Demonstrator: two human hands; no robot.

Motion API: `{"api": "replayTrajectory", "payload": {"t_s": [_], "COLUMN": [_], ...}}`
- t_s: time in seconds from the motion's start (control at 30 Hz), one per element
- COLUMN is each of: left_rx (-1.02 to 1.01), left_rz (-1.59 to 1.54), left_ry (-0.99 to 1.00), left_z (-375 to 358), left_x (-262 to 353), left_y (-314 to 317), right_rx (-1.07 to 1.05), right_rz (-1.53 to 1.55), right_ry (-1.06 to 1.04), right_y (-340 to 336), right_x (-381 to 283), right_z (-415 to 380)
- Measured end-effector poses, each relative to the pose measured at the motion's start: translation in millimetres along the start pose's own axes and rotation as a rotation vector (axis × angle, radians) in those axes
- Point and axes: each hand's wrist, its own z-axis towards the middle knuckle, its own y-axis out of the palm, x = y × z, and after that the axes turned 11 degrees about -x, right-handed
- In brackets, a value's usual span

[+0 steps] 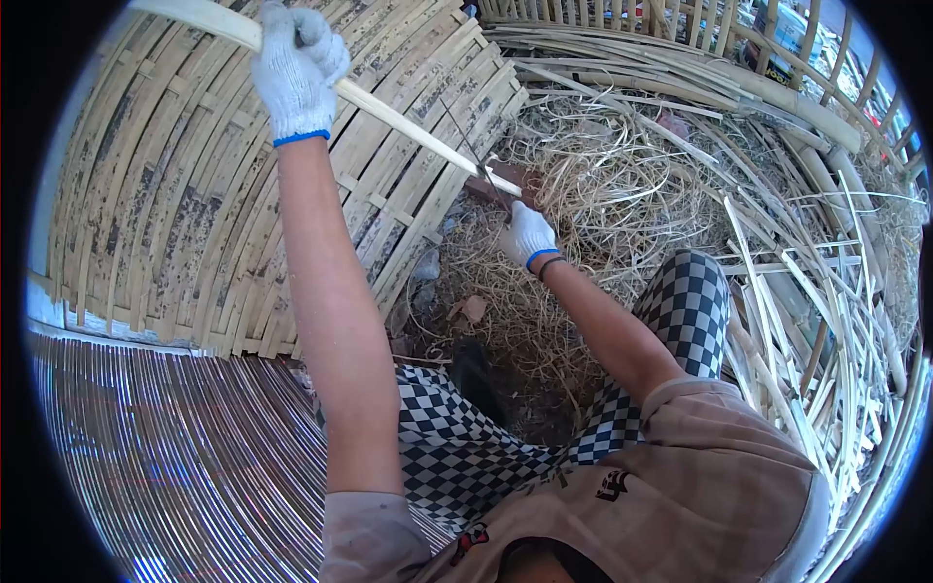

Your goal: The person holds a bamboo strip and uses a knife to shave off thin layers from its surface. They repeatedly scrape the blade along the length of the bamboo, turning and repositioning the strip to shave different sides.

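Observation:
My left hand (299,76), in a white knit glove with a blue cuff, is raised at the upper left and closed around a long pale bamboo strip (408,126). The strip slopes down to the right, and its end lies by a reddish-brown block (515,181) on the ground. My right hand (530,236), gloved alike, is lower, near that end. Its fingers are closed on the handle of a knife, the handle mostly hidden by the glove. The thin dark knife blade (461,129) points up and left, crossing the strip near its end.
A woven bamboo panel (146,194) leans on the left above corrugated sheeting (175,437). Curly bamboo shavings (622,185) cover the ground ahead. Split strips (816,360) and poles (821,121) are piled right and behind. A slatted bamboo fence (719,27) stands at the back.

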Motion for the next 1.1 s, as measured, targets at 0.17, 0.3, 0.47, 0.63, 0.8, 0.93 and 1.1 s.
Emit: {"api": "replayTrajectory", "payload": {"t_s": [0.17,0.3,0.47,0.63,0.8,0.93,1.1], "left_rx": [-0.003,0.014,-0.047,-0.038,-0.014,0.016,-0.048], "left_rz": [-0.134,-0.117,-0.098,-0.117,-0.151,-0.150,-0.134], "left_ry": [0.024,0.004,0.004,0.023,0.011,0.016,0.042], "left_z": [-5.7,-12.0,-17.8,-29.4,-30.4,-34.4,-41.1], "left_x": [0.2,6.0,6.3,9.2,10.0,13.8,10.4], "left_y": [-24.0,-3.6,2.7,-16.7,-37.2,-15.2,-25.9], "right_rx": [0.075,0.140,0.017,-0.055,0.080,0.124,-0.079], "right_rz": [0.002,0.052,0.097,0.023,0.025,0.040,0.030], "right_ry": [-0.196,-0.350,0.001,-0.003,-0.273,-0.249,0.057], "right_y": [-28.2,-50.7,7.9,5.5,-33.2,-16.4,6.3], "right_x": [-47.5,-84.1,19.6,4.1,-65.5,-32.3,39.6], "right_z": [-20.6,-35.8,-1.0,-2.3,-27.3,-23.1,-7.3]}}
